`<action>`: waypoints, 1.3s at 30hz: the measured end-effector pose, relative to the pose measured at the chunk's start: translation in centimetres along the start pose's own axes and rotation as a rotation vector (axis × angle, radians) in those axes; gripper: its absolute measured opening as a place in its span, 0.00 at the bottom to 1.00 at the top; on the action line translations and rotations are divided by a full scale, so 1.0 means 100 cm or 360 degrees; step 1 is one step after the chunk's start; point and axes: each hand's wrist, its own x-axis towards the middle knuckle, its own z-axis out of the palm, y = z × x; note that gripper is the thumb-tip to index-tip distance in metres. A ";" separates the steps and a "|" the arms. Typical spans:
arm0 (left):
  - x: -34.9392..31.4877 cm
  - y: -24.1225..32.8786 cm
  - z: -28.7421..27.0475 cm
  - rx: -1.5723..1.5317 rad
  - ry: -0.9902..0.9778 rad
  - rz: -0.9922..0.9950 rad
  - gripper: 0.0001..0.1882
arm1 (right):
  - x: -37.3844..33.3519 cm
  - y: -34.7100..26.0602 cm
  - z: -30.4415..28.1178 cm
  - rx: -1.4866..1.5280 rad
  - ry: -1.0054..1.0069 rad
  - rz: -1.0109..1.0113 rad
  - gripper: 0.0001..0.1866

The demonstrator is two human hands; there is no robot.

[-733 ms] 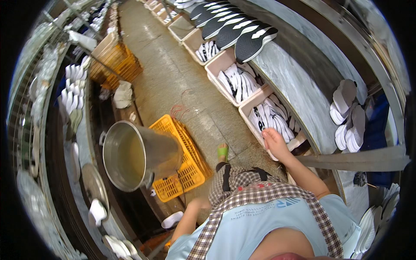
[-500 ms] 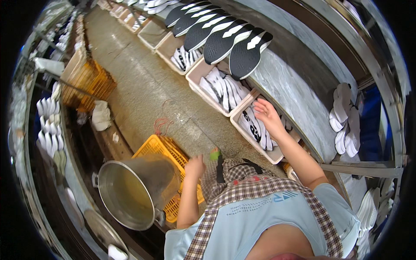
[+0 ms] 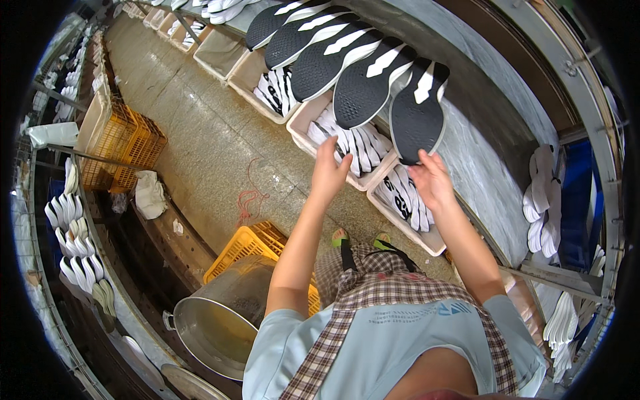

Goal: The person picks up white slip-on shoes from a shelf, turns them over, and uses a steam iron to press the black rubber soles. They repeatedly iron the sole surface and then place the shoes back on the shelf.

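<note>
A row of black shoe soles [image 3: 419, 120] with white zigzag bands lies along the edge of the grey marbled bench, toes pointing toward me. At the nearest sole's tip is my right hand [image 3: 433, 180], fingers apart, fingertips overlapping its edge; no closed grip shows. My left hand [image 3: 329, 172] is held out empty to its left, thumb and fingers spread, above the floor and in front of a bin. Below the bench, one white bin [image 3: 293, 128] holds striped white-and-black soles [image 3: 363, 147]. A nearer bin [image 3: 437, 248] contains more white soles with black markings [image 3: 404, 199].
A large metal pot [image 3: 220, 333] of yellowish liquid stands at my lower left, beside a yellow crate [image 3: 243, 243]. Stacked yellow crates [image 3: 127, 147] and a whitish sack [image 3: 151, 195] sit farther left. Red string [image 3: 250, 200] lies on the floor. White soles fill racks [image 3: 73, 233] on the left.
My left hand has come up from beside the pot toward the bins. My right hand has moved from above the nearer bin to the nearest black sole. The view has shifted slightly.
</note>
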 end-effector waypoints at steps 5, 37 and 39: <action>0.009 0.034 0.011 0.0105 0.0301 0.0494 0.37 | -0.071 -0.066 -0.011 -0.0282 -0.0126 -0.0460 0.14; 0.133 -0.055 -0.023 0.0681 0.0454 0.0262 0.46 | -0.123 -0.081 -0.111 0.0033 0.0022 0.0029 0.21; 0.152 -0.051 -0.034 0.0758 0.0535 0.0497 0.35 | -0.126 -0.080 -0.115 0.0023 0.0061 0.0087 0.23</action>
